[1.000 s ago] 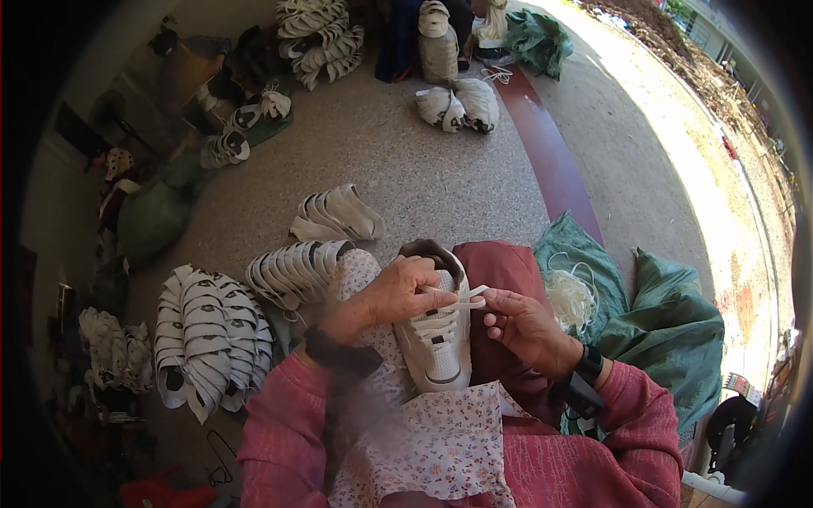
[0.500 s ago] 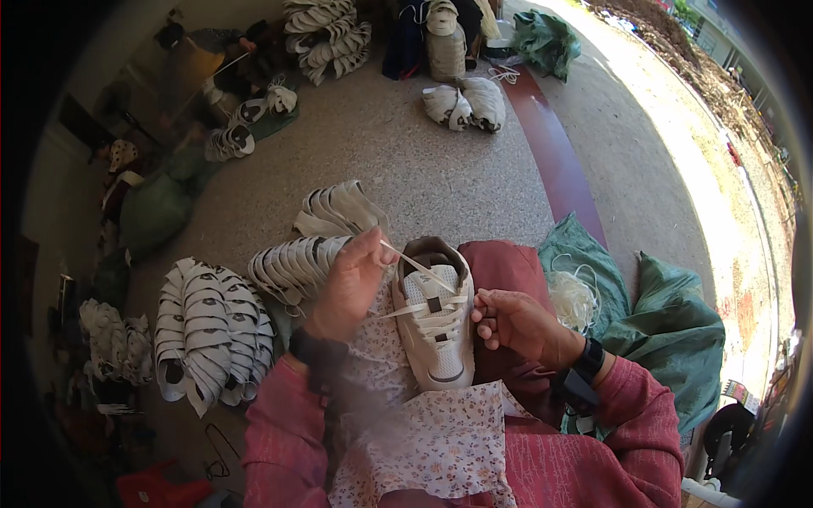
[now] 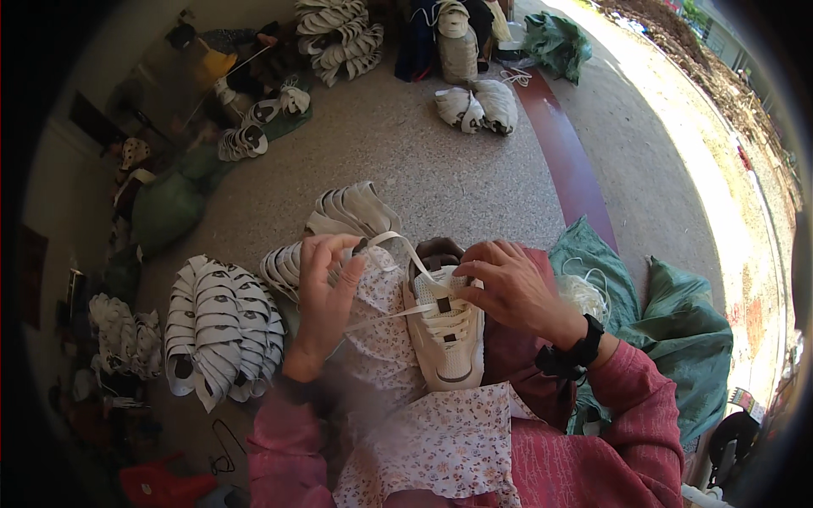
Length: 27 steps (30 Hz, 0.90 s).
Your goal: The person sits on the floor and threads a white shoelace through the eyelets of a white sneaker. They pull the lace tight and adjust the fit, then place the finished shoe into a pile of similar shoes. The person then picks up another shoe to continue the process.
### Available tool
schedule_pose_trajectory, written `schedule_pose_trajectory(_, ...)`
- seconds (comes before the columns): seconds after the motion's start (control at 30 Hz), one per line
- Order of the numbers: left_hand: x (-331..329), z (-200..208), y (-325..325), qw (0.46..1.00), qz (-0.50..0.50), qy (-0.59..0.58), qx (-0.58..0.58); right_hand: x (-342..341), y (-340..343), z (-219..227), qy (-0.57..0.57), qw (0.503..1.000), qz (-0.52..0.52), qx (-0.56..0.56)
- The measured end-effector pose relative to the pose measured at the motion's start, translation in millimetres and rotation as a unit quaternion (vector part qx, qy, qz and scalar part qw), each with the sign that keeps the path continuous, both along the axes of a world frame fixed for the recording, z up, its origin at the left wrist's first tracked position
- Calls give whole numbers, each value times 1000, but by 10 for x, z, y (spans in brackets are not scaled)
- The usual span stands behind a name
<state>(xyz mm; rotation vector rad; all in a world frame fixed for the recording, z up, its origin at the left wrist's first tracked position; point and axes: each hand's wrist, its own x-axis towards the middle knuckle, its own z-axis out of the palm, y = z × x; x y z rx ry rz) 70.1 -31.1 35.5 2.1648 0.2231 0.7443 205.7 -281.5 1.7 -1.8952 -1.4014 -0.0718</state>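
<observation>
While a lace (image 3: 414, 254) arcs beside its tongue: one cream sneaker (image 3: 449, 354), on your lap

As seen from the head view, the lot comprises the following.

Item 1, sneaker: dark-lined at the collar, resting on your lap with its toe toward you and its collar facing away. Rows of lace cross the lower throat, below a small dark tab (image 3: 443, 305).

Item 2, lace: flat, off-white. One length arcs from the upper throat toward your left fingertips; a second length (image 3: 381, 318) runs out leftward, lower down, toward the heel of that hand.

Item 3, your left hand (image 3: 326, 284): raised left of the shoe, thumb set apart from the bent fingers. Lace appears to meet the fingertips; whether they pinch it is unclear.

Item 4, your right hand (image 3: 517, 288): over the shoe's upper right edge, fingers bent toward the throat. Whether they nip lace or merely press the shoe is hidden.

Item 5, surroundings: nested pale uppers (image 3: 222, 326) at left; a green sack (image 3: 622, 296) at right, loose white laces (image 3: 584, 295) against it; floral cloth (image 3: 428, 440) at the toe.

Handling notes, by judgement: steady the upper with your right fingers while the left draws; keep the lace flat, since a twist would sit badly; take up slack evenly, holding both lengths apart against snagging.
</observation>
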Motion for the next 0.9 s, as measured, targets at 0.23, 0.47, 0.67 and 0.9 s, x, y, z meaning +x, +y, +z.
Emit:
schedule_pose_trajectory(0.23, -638, -304, -159, 736, -235, 449, -449, -6, 205, -161, -5, 998, 37, -59)
schedule_pose_trajectory(0.47, -552, -379, -332, 780, -221, 221, -543, -56, 263, -217, 49, 997, -10, -61)
schedule_pose_trajectory(0.67, -375, -529, -409, 783, -257, 176, -539, -63, 246, -252, 133, 991, 0, -15)
schedule_pose_trajectory(0.9, -792, -520, 329, 744, -94, -19, -661, -297, -289, 408, 599, 787, 121, 81)
